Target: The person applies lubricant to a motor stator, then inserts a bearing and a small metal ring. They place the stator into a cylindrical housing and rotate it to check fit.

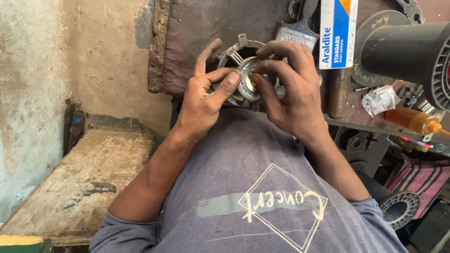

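Metal is what I am holding in the head view: a round grey housing [242,72] with lugs around its rim, raised just off the edge of the reddish surface [214,12] and close against my chest. My left hand [203,98] is wrapping the near side of it, thumb pressing across the front, index finger sticking up free. My right hand [290,90] is clamping the other side, its fingertips [256,79] working at the small brass-coloured piece [250,84] sitting in the bright ring at the centre. So both grips are clenched on the housing, neither one released.

I judge the main risk is the little centre piece: I am pinching it with fingertips only, and if it is going in tilted it could jam or pop out and drop into my lap or down to the cluttered floor below. My hands look greasy, so the housing could also be twisting in my grip while I am pushing. Just beside my right wrist the surface is crowded: a blue and white glue box [339,27], a black ribbed spool [421,55], an orange dropper bottle [417,122]. An elbow swinging out could be knocking the bottle off the edge.
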